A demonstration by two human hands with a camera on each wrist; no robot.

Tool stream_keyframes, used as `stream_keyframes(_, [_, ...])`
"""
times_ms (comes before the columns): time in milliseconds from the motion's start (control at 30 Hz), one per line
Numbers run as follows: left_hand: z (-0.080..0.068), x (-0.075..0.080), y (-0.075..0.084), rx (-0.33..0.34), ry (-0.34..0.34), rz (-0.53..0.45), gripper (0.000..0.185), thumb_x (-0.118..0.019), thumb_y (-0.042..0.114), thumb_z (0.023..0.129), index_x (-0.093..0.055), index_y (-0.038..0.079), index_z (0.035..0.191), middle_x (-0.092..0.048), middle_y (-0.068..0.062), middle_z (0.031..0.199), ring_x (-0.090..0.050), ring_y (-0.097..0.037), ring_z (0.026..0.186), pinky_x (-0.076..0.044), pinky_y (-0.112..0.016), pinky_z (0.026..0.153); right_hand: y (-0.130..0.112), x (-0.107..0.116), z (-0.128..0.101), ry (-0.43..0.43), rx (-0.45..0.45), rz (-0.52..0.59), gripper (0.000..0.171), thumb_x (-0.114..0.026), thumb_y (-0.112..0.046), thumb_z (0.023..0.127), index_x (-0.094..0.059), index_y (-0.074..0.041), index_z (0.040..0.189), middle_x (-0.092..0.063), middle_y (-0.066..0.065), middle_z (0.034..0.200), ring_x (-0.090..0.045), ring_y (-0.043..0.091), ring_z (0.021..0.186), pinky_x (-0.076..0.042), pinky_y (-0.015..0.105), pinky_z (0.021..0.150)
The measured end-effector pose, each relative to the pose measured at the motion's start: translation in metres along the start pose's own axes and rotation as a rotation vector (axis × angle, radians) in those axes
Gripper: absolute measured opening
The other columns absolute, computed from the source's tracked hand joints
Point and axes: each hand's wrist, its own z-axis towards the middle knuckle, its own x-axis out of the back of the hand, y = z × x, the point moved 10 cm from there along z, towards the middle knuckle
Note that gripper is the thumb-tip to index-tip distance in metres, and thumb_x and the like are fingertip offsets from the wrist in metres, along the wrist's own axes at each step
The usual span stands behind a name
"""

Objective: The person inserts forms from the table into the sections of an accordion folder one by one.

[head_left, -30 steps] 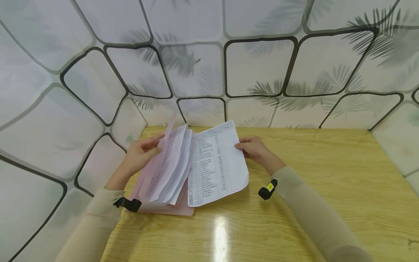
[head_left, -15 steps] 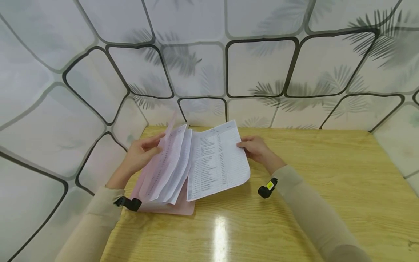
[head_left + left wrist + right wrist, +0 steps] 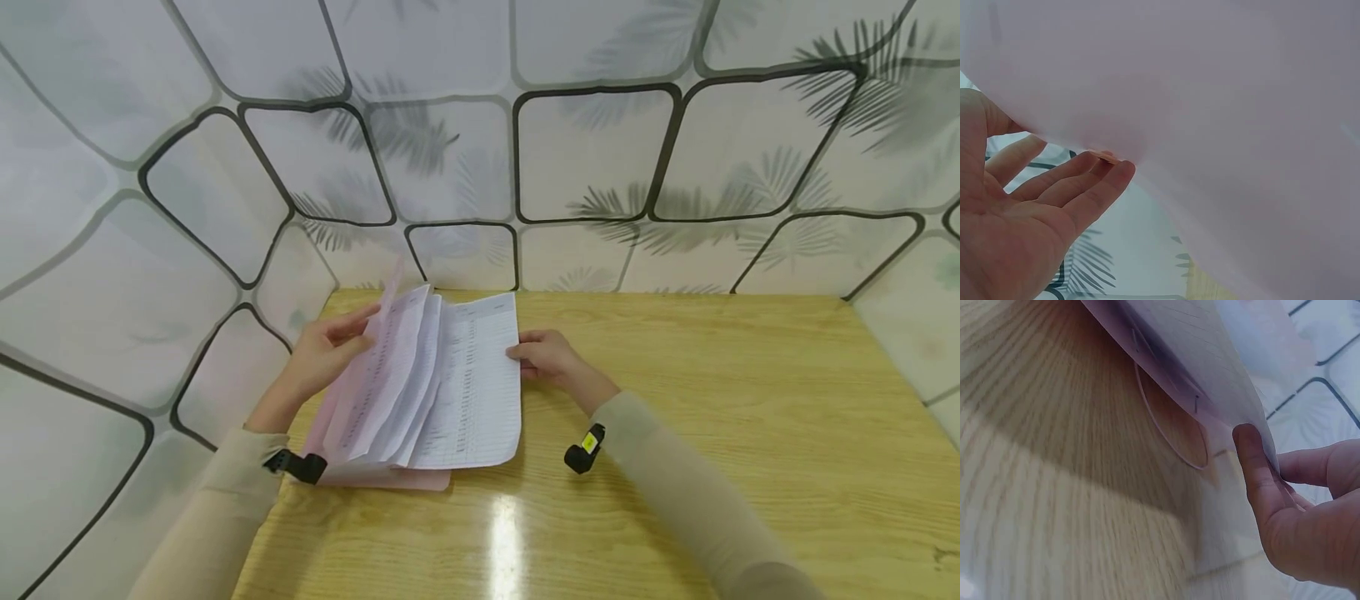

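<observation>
A pink folder (image 3: 390, 477) lies open on the wooden table (image 3: 712, 417) near its back left corner. My left hand (image 3: 348, 335) props up the folder's translucent pink cover (image 3: 1222, 125) and several turned white sheets (image 3: 390, 375). Its nearly straight fingers (image 3: 1094, 181) touch the cover from the left. My right hand (image 3: 527, 354) pinches the right edge of a printed list sheet (image 3: 480, 392), lifted off the table and leaning toward the stack. In the right wrist view the thumb (image 3: 1254, 456) sits against the raised sheet (image 3: 1197, 356).
Walls (image 3: 585, 158) with dark rounded outlines and a leaf pattern close in the table at the back and on both sides. A black camera (image 3: 583, 450) is strapped to my right wrist and another (image 3: 300, 467) to my left. Bare wood stretches to the right and front.
My right hand has swung the printed sheet leftward and up toward the turned pages. It lay spread flatter to the right before. The left hand has stayed put.
</observation>
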Motion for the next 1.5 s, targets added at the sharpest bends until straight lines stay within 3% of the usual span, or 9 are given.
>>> stream_keyframes(433, [-0.001, -0.001, 0.003, 0.004, 0.005, -0.021, 0.048, -0.065, 0.004, 0.098, -0.063, 0.006, 0.146, -0.063, -0.027, 0.143, -0.064, -0.042, 0.128, -0.048, -0.008, 0.085, 0.006, -0.044, 0.007, 0.002, -0.011, -0.019, 0.044, -0.068, -0.001, 0.098, -0.059, 0.01, 0.139, -0.075, 0.016, 0.104, -0.071, 0.015, 0.08, -0.061, 0.026, 0.068])
stream_keyframes(833, [-0.001, -0.002, 0.004, -0.029, 0.005, -0.053, 0.048, -0.064, 0.001, 0.097, -0.062, 0.002, 0.146, -0.062, -0.027, 0.144, -0.063, -0.044, 0.129, -0.048, -0.008, 0.086, 0.005, -0.067, 0.007, 0.0, 0.045, -0.112, 0.035, -0.064, -0.003, 0.1, -0.064, 0.014, 0.13, -0.073, 0.013, 0.086, -0.067, 0.013, 0.066, -0.06, 0.025, 0.06])
stream_keyframes(1033, [-0.001, -0.003, 0.004, -0.033, 0.006, -0.053, 0.048, -0.064, 0.0, 0.097, -0.062, 0.002, 0.145, -0.062, -0.027, 0.144, -0.063, -0.044, 0.128, -0.048, -0.007, 0.086, 0.0, -0.076, 0.007, -0.064, 0.083, -0.176, 0.035, -0.047, -0.008, 0.1, -0.067, 0.015, 0.118, -0.068, 0.008, 0.075, -0.064, 0.013, 0.06, -0.055, 0.025, 0.053])
stream_keyframes(1233, [-0.001, -0.002, 0.003, -0.03, 0.004, -0.049, 0.048, -0.064, 0.001, 0.098, -0.062, 0.003, 0.146, -0.062, -0.026, 0.144, -0.064, -0.043, 0.129, -0.049, -0.008, 0.086, 0.001, -0.085, 0.007, -0.191, 0.038, -0.151, 0.023, -0.04, -0.002, 0.102, -0.061, 0.006, 0.096, -0.065, 0.008, 0.068, -0.065, 0.015, 0.055, -0.059, 0.029, 0.054])
stream_keyframes(1367, [-0.002, -0.001, 0.003, -0.023, 0.007, -0.043, 0.048, -0.064, 0.001, 0.097, -0.063, 0.004, 0.145, -0.062, -0.025, 0.145, -0.063, -0.043, 0.129, -0.048, -0.007, 0.087, 0.004, -0.087, 0.008, -0.231, 0.006, -0.098, 0.017, -0.045, 0.002, 0.106, -0.06, 0.009, 0.107, -0.068, 0.011, 0.073, -0.069, 0.016, 0.055, -0.061, 0.031, 0.058])
stream_keyframes(1500, [-0.003, 0.0, 0.003, -0.021, 0.01, -0.046, 0.048, -0.065, 0.001, 0.097, -0.063, 0.003, 0.145, -0.062, -0.025, 0.145, -0.063, -0.043, 0.13, -0.048, -0.007, 0.087, 0.005, -0.087, 0.01, -0.199, 0.0, -0.048, 0.029, -0.052, 0.003, 0.104, -0.057, 0.017, 0.129, -0.068, 0.011, 0.074, -0.069, 0.016, 0.054, -0.061, 0.029, 0.057])
